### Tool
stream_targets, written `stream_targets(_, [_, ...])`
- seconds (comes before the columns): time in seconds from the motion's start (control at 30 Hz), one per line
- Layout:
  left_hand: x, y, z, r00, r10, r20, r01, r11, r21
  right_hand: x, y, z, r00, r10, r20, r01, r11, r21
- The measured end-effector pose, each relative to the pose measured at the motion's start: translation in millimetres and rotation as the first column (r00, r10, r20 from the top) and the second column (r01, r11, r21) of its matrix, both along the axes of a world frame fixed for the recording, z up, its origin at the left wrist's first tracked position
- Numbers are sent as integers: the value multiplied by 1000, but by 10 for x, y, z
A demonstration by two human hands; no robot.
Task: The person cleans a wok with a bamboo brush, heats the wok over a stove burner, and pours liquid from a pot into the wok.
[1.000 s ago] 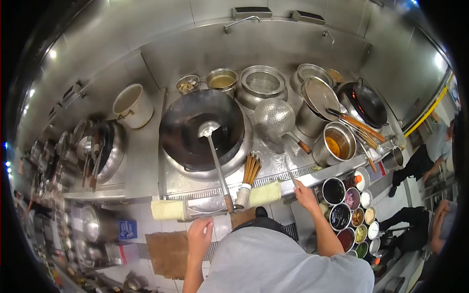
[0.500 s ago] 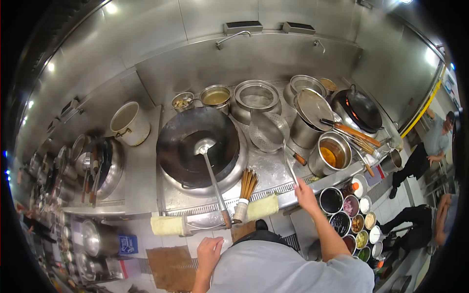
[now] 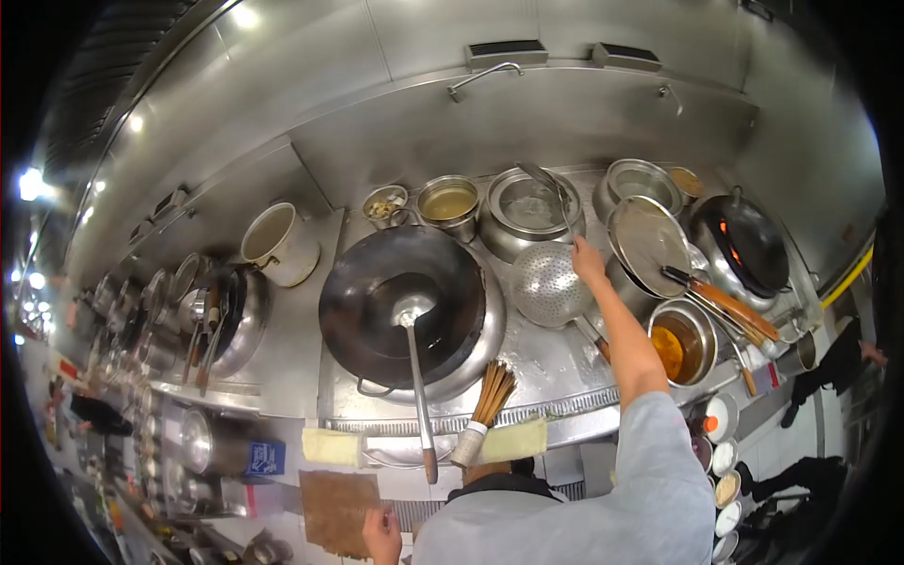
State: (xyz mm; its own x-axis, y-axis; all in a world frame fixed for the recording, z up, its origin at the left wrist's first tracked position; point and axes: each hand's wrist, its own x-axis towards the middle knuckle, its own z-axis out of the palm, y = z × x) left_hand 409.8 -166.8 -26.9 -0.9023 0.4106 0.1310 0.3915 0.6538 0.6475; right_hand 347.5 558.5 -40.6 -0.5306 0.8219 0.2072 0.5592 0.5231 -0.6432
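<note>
My right hand (image 3: 589, 261) is closed round the handle of a metal ladle (image 3: 542, 179), whose bowl is tilted over the wide steel pot of clear liquid (image 3: 497, 224). Below that pot lies a perforated strainer (image 3: 551, 282), its handle passing under my right forearm. Low in the view, my left hand (image 3: 381, 535) hangs with curled fingers over the floor, and nothing shows in it. A second ladle (image 3: 417, 377) rests in the big black wok (image 3: 353, 282), its wooden end over the front edge.
A bamboo brush (image 3: 492, 395) and yellow cloths (image 3: 513, 440) lie along the stove's front edge. Right of my forearm are a pot of orange liquid (image 3: 695, 325), a round mesh sieve (image 3: 650, 245) and a wok with flames (image 3: 739, 247). Part of another person (image 3: 829, 367) shows at the far right.
My right hand has moved up and away from me, bringing the ladle from beside the strainer to over the steel pot. The view has shifted, and my left hand sits lower in it.
</note>
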Motion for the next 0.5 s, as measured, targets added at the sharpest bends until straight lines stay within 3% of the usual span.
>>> stream_targets(0.07, [103,-331,-417,992,107,68,-105,994,-31,-208,279,-128,988,-32,149,31,999,11])
stream_targets(0.1, [201,-452,-539,991,119,60,-117,992,-47,-310,360,-151,989,-19,143,20,1000,-6])
stream_targets(0.13, [326,-555,-652,952,241,187,-218,967,-134,-378,423,-139,974,-38,225,42,999,-16])
stream_targets(0.17, [457,-677,-767,882,364,300,-304,925,-230,-451,495,-151,950,-55,307,65,998,-22])
stream_targets(0.23, [728,-1003,-1023,641,453,619,-292,891,-349,-566,729,-293,934,-4,357,16,999,-31])
stream_targets(0.3, [903,-939,-1143,521,439,732,-272,898,-345,-702,884,-263,912,41,409,-31,999,-32])
stream_targets(0.37, [943,-821,-1235,495,429,756,-274,902,-333,-754,1049,-45,754,246,610,-170,969,-180])
stream_targets(0.4, [940,-765,-1263,495,420,761,-270,906,-326,-777,1124,0,754,245,609,-167,969,-184])
stream_targets(0.47, [889,-667,-1299,500,407,764,-260,912,-317,-812,1292,105,918,180,352,78,791,-607])
stream_targets(0.5, [852,-616,-1297,504,400,766,-256,916,-310,-886,1455,27,920,175,351,81,791,-606])
